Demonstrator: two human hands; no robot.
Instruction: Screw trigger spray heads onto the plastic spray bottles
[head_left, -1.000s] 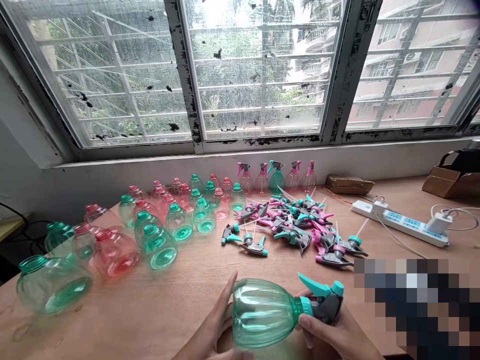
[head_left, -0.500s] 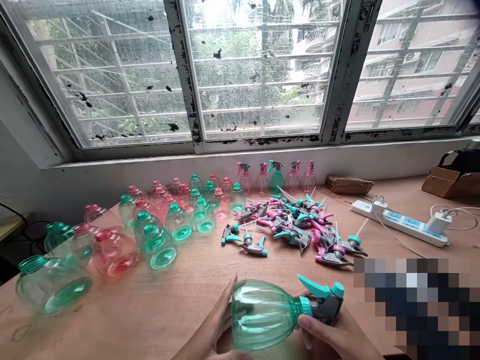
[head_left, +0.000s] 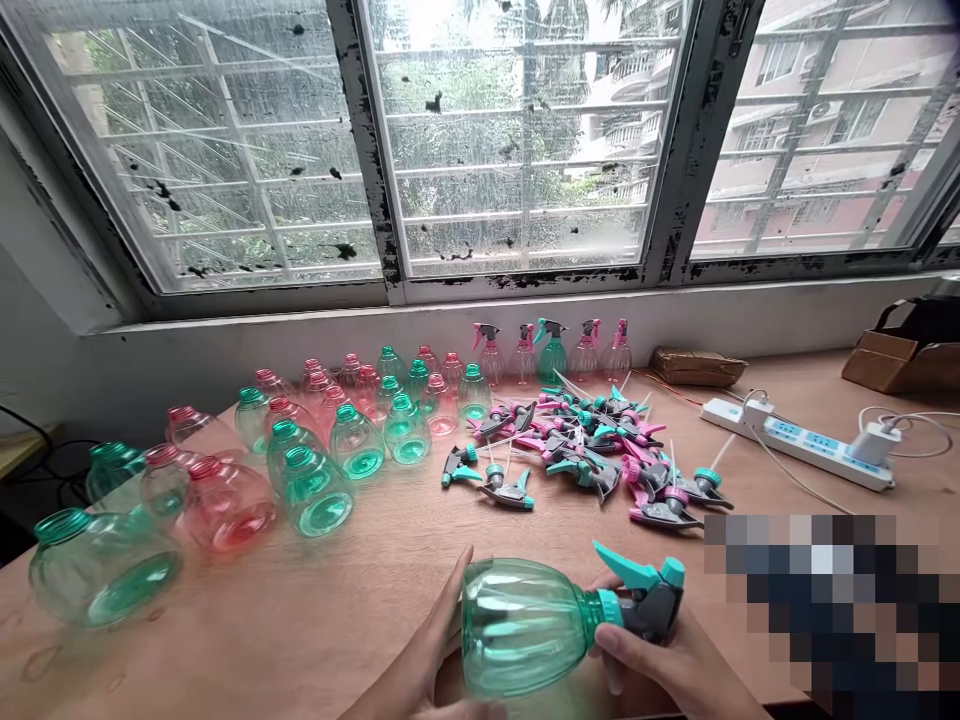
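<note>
A clear green spray bottle (head_left: 521,630) lies sideways in the air above the near table edge, base to the left. On its neck sits a grey spray head with a turquoise trigger (head_left: 651,595) and turquoise collar. My left hand (head_left: 431,650) is wrapped round the base end, its fingers partly hidden behind the bottle. With thumb and fingers, my right hand (head_left: 664,665) grips the collar at the neck. Beyond the bottle lies a heap of loose spray heads (head_left: 592,450) in grey, pink and turquoise.
Green bottles (head_left: 311,495) and pink bottles (head_left: 229,505) without heads stand at the left. Several assembled spray bottles (head_left: 553,355) line the wall. A white power strip (head_left: 799,445), a brown wrapped package (head_left: 697,367) and a cardboard box (head_left: 900,360) are at the right.
Hardly anything differs. The bottle and spray head have shifted very slightly left in the view, with both hands keeping their hold.
</note>
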